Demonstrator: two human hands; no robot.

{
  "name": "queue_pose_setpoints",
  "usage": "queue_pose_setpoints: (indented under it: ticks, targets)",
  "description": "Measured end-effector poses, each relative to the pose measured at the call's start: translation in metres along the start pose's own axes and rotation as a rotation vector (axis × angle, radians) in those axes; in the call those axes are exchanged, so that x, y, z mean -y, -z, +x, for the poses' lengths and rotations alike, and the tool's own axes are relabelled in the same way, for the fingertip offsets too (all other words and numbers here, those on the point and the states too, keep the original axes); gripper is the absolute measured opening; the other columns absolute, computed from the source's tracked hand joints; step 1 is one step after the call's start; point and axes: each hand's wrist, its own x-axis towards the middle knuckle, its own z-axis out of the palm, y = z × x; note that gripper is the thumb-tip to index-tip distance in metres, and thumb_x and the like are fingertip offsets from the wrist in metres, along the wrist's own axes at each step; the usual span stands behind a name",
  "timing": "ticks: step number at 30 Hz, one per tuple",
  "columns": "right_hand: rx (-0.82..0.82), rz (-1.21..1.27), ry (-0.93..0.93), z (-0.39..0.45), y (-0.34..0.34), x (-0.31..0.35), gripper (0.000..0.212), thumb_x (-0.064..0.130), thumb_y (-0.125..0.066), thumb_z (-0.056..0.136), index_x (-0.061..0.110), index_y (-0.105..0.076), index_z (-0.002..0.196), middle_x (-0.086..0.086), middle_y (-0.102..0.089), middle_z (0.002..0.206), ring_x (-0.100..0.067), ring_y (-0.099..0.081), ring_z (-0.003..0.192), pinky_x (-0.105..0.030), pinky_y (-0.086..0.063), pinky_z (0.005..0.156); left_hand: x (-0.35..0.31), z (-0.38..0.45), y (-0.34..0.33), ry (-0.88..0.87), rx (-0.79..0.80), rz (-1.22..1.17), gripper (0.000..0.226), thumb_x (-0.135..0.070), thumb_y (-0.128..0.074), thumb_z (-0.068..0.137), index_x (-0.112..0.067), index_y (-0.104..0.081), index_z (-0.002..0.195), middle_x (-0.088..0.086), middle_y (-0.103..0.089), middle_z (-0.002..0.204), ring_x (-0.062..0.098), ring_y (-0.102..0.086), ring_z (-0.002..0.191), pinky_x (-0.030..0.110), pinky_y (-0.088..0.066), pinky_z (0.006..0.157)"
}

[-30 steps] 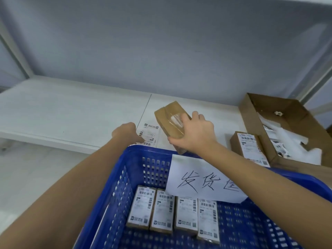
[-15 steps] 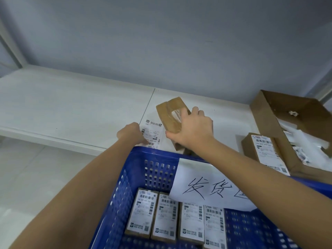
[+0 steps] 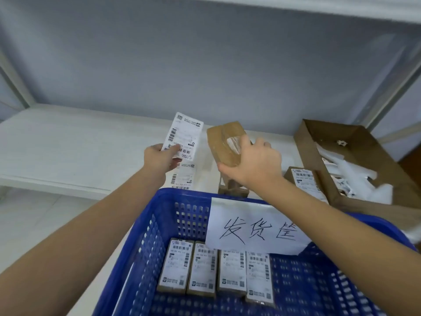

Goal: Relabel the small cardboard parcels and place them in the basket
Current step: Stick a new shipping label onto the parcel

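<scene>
While four labelled parcels (image 3: 216, 270) are already laid in the basket (image 3: 145, 247), a bare parcel (image 3: 224, 142) is gripped above the tabletop (image 3: 68, 147) by the right hand (image 3: 255, 165), tilted, long axis pointing up-left. A fresh label (image 3: 183, 136) is pinched by the left hand (image 3: 159, 158); sticking is judged next.

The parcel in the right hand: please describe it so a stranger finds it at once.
Look above the far rim of the blue basket. The right hand grips a brown taped parcel there. Unlike the four parcels in the basket, its visible faces carry no label.
</scene>
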Motion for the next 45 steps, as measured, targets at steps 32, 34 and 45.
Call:
queue_pose_setpoints:
  ticks: [32,34,45]
  targets:
    - [0.205,1.267,-0.315,-0.267,0.045,-0.094,0.031,0.022,-0.046,0.099,0.049,-0.043,0.114,0.015,-0.05,0.12,0.003,-0.053,0.105,-0.014,-0.048,0.08,0.018,-0.276,-0.016,0.422,0.678,0.079,0.027,-0.012,-0.059,0.092,-0.006,-0.063,0.118,0.015,-0.072,0.105,0.03,-0.071,0.093,0.046,-0.06,0.073]
    - [0.204,1.284,-0.331,-0.268,0.041,-0.097,0.031,0.021,-0.043,0.1,0.047,-0.05,0.115,0.013,-0.049,0.126,0.0,-0.05,0.112,-0.02,-0.045,0.093,0.015,-0.271,-0.015,0.391,0.718,0.132,0.027,-0.011,-0.059,0.092,-0.005,-0.064,0.118,0.015,-0.072,0.105,0.028,-0.071,0.092,0.045,-0.06,0.074]
    - [0.295,1.411,-0.476,-0.258,0.046,-0.109,0.021,0.037,-0.054,0.09,0.036,-0.074,0.093,0.009,-0.057,0.119,-0.013,-0.055,0.111,-0.036,-0.046,0.097,-0.04,-0.225,-0.011,-0.048,0.934,0.884,0.004,-0.006,-0.061,0.089,-0.006,-0.061,0.093,0.005,-0.075,0.088,0.017,-0.073,0.079,0.031,-0.06,0.06]
